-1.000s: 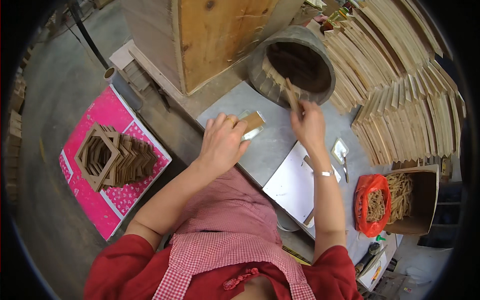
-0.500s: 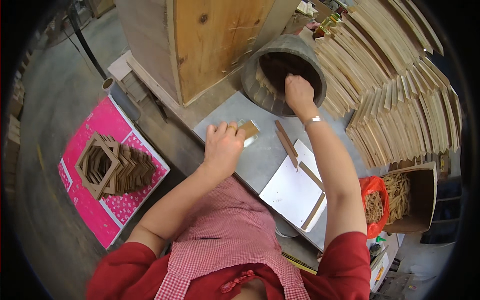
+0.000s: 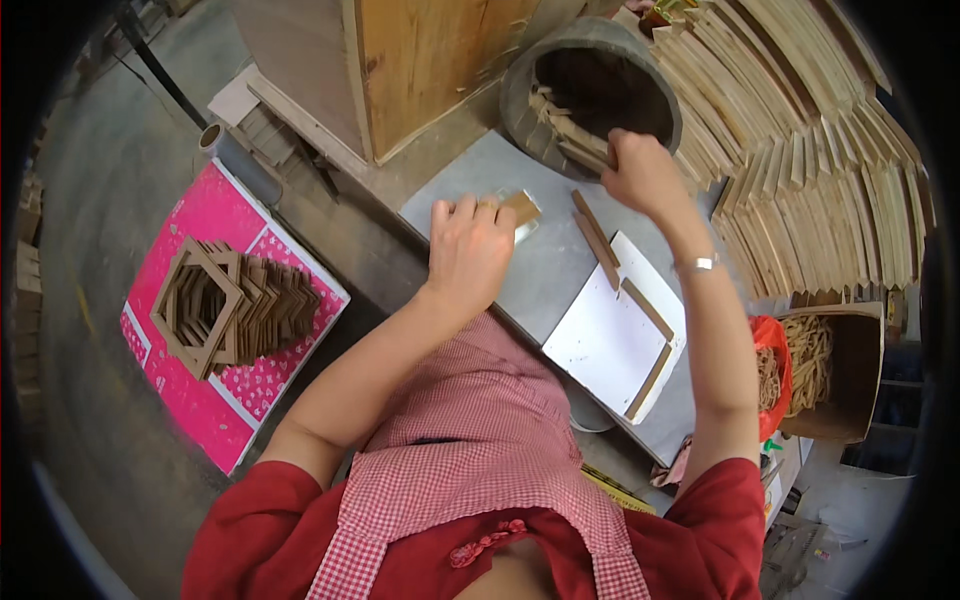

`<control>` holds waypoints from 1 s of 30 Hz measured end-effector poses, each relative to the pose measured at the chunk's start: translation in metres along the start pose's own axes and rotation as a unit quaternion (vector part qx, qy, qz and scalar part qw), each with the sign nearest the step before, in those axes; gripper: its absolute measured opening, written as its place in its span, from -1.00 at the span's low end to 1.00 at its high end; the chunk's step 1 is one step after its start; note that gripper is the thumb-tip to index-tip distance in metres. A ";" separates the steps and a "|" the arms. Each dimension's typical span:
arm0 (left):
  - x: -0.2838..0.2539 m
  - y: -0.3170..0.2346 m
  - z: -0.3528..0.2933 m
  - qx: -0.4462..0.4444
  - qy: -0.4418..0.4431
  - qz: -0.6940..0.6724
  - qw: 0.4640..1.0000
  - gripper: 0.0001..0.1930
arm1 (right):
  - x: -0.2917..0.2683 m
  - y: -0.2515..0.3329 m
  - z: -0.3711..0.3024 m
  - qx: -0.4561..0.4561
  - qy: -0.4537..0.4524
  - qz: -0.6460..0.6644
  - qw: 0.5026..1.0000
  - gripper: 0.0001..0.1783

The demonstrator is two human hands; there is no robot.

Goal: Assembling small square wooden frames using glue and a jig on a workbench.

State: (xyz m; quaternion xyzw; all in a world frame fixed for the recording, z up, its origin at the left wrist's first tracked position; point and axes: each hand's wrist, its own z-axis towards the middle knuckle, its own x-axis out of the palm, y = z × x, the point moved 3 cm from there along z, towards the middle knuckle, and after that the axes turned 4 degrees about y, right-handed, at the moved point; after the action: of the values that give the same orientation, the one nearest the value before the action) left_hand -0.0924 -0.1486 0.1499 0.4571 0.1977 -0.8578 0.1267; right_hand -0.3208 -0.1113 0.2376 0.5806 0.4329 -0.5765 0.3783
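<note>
My left hand (image 3: 470, 248) is closed on a short brown wooden piece (image 3: 521, 207), its end showing past my fingers. Something clear and shiny (image 3: 527, 231) lies just under that piece. At the near rim of a grey tilted bucket (image 3: 524, 125), my right hand (image 3: 645, 172) is closed with the fingers curled; what they hold is hidden. Pale wooden strips (image 3: 566, 135) lie inside the bucket. Two brown wooden strips (image 3: 597, 240) lie side by side, partly over a white board (image 3: 598, 342). Two more strips (image 3: 648, 308) meet at an angle on that board.
Left, a stack of hexagonal wooden frames (image 3: 205, 308) stands on a pink patterned board (image 3: 205, 415), near a grey roll (image 3: 240, 165). Right are tall stacks of angled wooden pieces (image 3: 825, 215), a red bag (image 3: 768, 335) and a cardboard box (image 3: 850, 375). A wooden cabinet (image 3: 430, 75) stands behind.
My right hand has come out from inside the bucket to its near right rim. My left hand keeps its hold on the wooden piece. The whole view has shifted a little.
</note>
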 end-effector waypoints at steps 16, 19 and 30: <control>-0.011 -0.012 0.012 -0.102 0.074 -0.102 0.987 -0.82 | 0.062 0.037 -0.147 0.087 -0.200 0.293 0.931 -0.78; -0.028 -0.039 0.009 -0.170 0.133 -0.357 0.909 -0.81 | 0.068 0.059 -0.171 0.085 -0.259 0.567 0.777 -0.82; 0.026 -0.145 -0.041 -0.176 0.411 -0.729 0.518 -0.78 | 0.104 0.039 -0.278 0.250 -0.277 0.670 0.642 -0.83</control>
State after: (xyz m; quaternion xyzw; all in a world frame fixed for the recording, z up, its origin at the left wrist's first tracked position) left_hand -0.1346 -0.0015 0.1397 0.4228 0.6390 -0.3138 -0.5607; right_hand -0.1931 0.1435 0.1457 0.5972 -0.3598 -0.3858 0.6042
